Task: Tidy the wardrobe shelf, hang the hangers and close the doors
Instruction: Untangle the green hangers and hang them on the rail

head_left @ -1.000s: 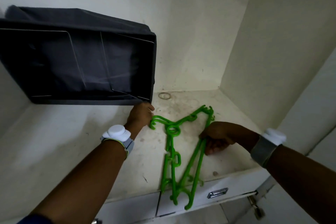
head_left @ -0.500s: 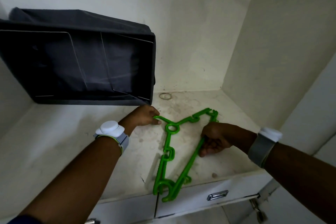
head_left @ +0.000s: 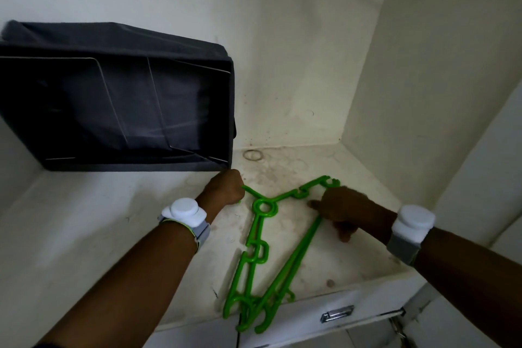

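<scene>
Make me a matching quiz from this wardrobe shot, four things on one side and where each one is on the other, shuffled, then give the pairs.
Things:
1. green hangers
2. dark fabric box
3. small ring
4. metal drawer handle

Places:
A. below the shelf's front edge, on the right
B. on the shelf near the back wall, just right of the box
C. flat on the shelf between the left hand and the right hand
D. at the left of the shelf, its opening towards the camera

Pairs: 1-C, 2-D, 3-B, 4-A
</scene>
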